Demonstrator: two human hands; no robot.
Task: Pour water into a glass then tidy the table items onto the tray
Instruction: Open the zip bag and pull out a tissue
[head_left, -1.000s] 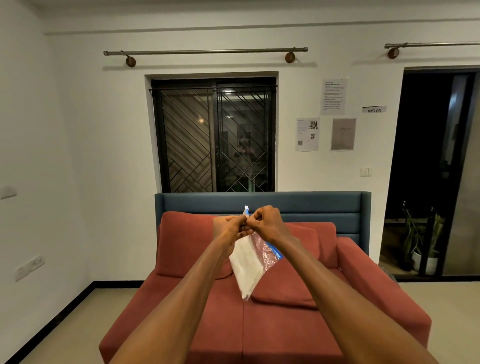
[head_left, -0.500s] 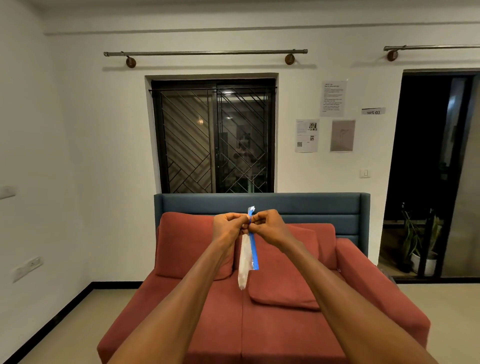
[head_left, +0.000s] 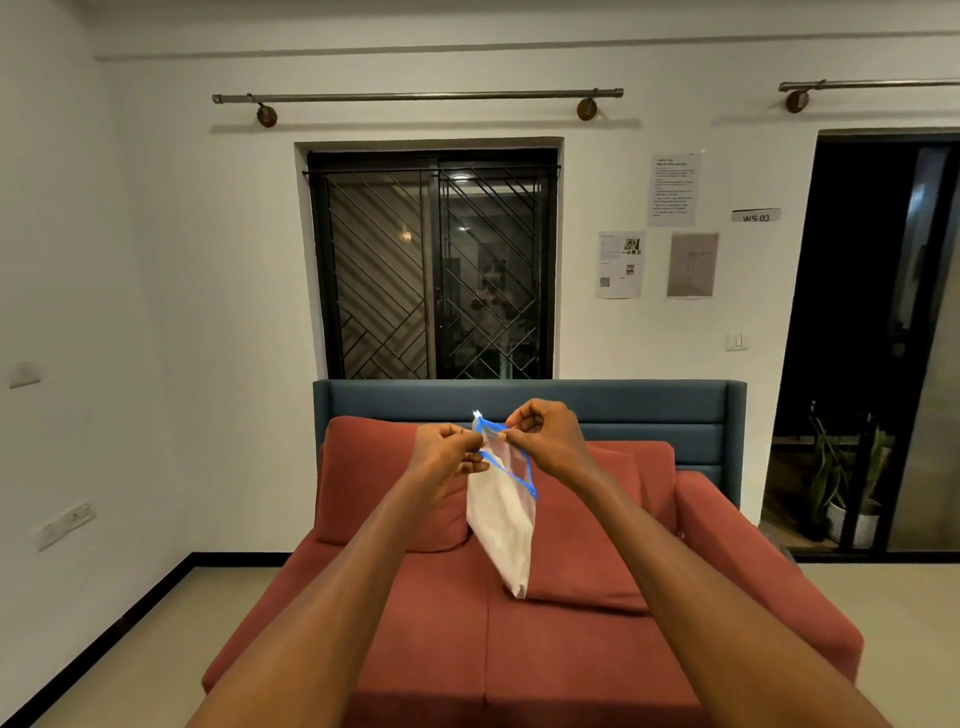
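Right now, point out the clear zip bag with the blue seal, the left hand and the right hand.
clear zip bag with the blue seal (head_left: 501, 525), head view, on its white lower body.
left hand (head_left: 445, 453), head view, on its back.
right hand (head_left: 545, 435), head view, on its back.

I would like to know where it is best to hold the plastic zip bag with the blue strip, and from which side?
Grip the zip bag at its blue zip strip at the top, coming from both sides, as the left hand and right hand do now. The strip looks firmer than the thin film, and the bag hangs limp below it, so a lower grip would probably crumple it.
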